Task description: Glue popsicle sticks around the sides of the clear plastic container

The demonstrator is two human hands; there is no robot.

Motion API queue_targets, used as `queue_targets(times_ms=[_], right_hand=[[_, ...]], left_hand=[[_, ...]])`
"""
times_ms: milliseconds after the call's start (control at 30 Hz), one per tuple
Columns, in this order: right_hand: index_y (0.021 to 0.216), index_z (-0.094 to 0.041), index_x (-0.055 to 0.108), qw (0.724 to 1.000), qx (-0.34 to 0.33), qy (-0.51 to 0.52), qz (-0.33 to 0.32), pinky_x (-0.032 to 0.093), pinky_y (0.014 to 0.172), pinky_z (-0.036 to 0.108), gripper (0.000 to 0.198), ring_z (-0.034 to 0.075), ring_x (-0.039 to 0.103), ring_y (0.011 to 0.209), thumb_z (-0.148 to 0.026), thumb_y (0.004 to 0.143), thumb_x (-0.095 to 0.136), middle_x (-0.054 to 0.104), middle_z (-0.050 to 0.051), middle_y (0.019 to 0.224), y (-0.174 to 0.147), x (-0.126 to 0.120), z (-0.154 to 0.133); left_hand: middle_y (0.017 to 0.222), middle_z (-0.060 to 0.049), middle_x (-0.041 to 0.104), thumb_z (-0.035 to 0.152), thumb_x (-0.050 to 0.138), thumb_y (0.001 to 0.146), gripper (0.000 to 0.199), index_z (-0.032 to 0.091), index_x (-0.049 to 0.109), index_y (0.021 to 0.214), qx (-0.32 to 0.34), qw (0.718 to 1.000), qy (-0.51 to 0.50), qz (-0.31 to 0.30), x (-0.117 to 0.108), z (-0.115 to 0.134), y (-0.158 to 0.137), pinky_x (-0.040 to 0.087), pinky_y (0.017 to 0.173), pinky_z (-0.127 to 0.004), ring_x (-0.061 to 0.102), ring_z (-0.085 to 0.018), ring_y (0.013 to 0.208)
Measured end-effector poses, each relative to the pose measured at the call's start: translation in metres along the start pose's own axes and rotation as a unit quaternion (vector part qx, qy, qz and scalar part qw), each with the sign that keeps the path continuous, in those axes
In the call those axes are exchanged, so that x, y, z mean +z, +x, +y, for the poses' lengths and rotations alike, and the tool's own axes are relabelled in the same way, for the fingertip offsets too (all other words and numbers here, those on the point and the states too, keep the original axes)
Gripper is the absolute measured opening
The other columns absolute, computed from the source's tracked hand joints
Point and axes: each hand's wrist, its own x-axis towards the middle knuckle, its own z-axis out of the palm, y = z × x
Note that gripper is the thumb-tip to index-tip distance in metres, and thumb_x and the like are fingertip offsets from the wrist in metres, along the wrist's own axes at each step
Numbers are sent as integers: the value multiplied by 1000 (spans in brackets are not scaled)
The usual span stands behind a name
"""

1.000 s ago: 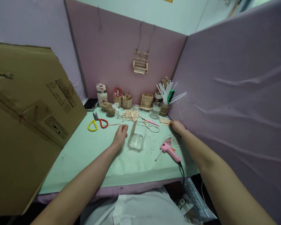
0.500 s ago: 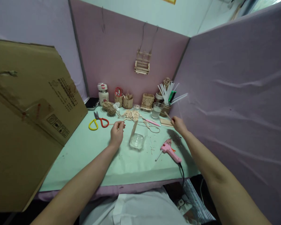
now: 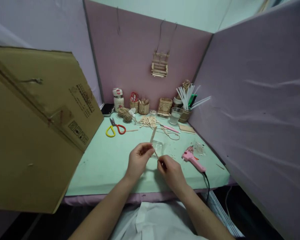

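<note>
A thin wooden craft stick (image 3: 156,154) is held between my two hands above the table's front half. My left hand (image 3: 139,159) pinches its upper end with thumb and fingers. The lower end is in the closed fingers of my right hand (image 3: 172,171). Just behind the hands stands a small clear glass container (image 3: 159,145), partly hidden by them. A flat wooden stick (image 3: 153,134) rises upright at its left side; whether it is attached I cannot tell.
Right of my hands lies a pink glue gun (image 3: 193,160) with its cord. Scissors (image 3: 116,129), loose sticks (image 3: 148,121), twine (image 3: 125,114), a pink-handled tool (image 3: 171,128) and a cup of water (image 3: 175,116) sit farther back. A cardboard box (image 3: 40,133) stands left.
My right hand has come from the back right to the middle, carrying the stick. My left hand has moved nearer and now grips the same stick. The view has swung slightly left.
</note>
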Motion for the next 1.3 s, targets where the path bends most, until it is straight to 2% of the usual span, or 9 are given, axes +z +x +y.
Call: queue_targets(times_ms=[267, 433, 533, 700, 800, 900, 1000, 1167, 1300], right_hand=[[77, -22, 50, 994, -63, -81, -28, 38, 59, 25, 18, 15, 53, 62, -10, 89, 45, 57, 0, 68, 1, 18, 7], [88, -21, 55, 998, -52, -26, -39, 42, 60, 25, 10, 14, 55, 65, -17, 94, 48, 60, 1, 77, -1, 18, -1], [104, -21, 56, 1000, -15, 16, -9, 46, 63, 28, 12, 15, 58, 70, -28, 94, 55, 62, 4, 88, 0, 9, -2], [106, -23, 58, 995, 40, -6, 87, 51, 77, 38, 16, 22, 60, 88, -30, 92, 54, 62, 7, 96, 2, -12, 21], [125, -22, 52, 991, 86, -28, 102, 48, 90, 50, 44, 30, 55, 111, -40, 87, 61, 58, 13, 118, 7, -15, 44], [149, -21, 23, 986, 150, 33, 63, 45, 97, 55, 92, 34, 47, 126, -53, 77, 70, 40, 20, 143, 20, -5, 54], [153, -25, 10, 980, 168, 94, 40, 43, 102, 56, 107, 35, 38, 137, -55, 73, 74, 28, 21, 153, 35, 10, 49], [128, -27, 48, 985, 136, 101, 21, 46, 100, 53, 59, 33, 28, 144, -51, 78, 70, 29, 15, 151, 45, 19, 40], [102, -24, 56, 979, 149, 136, 23, 51, 95, 48, 27, 30, 38, 138, -47, 87, 59, 35, 14, 147, 42, 15, 43]], left_hand=[[74, -1, 68, 37, 76, 68, 27, 17, 66, 82, -23, 998, -16, 58, -8, -19, -7, 51, 66, -26, 61, -13, 67], [75, -1, 68, 38, 73, 73, 24, 17, 66, 82, -1, 997, 5, 77, -12, -25, -11, 52, 67, -26, 63, -13, 68], [79, -3, 69, 38, 73, 74, 24, 18, 66, 83, 22, 993, 20, 117, -19, -24, -12, 53, 70, -27, 64, -14, 74], [86, -5, 70, 39, 71, 76, 22, 19, 66, 83, 61, 980, 58, 178, -27, -21, -12, 53, 78, -30, 66, -17, 82], [86, -5, 70, 39, 70, 77, 21, 19, 66, 84, 72, 977, 67, 188, -26, -20, -13, 53, 78, -30, 66, -18, 83], [86, -5, 70, 38, 70, 77, 20, 20, 66, 84, 75, 976, 68, 191, -26, -20, -13, 53, 78, -30, 66, -18, 83], [86, -5, 70, 38, 70, 78, 20, 20, 66, 84, 75, 975, 72, 194, -26, -20, -13, 53, 78, -30, 65, -18, 83], [86, -5, 70, 38, 69, 78, 20, 20, 66, 84, 69, 977, 76, 189, -25, -19, -14, 53, 78, -31, 66, -18, 83], [87, -5, 70, 39, 69, 78, 20, 20, 66, 84, 70, 977, 67, 188, -24, -19, -14, 53, 78, -30, 66, -18, 84]])
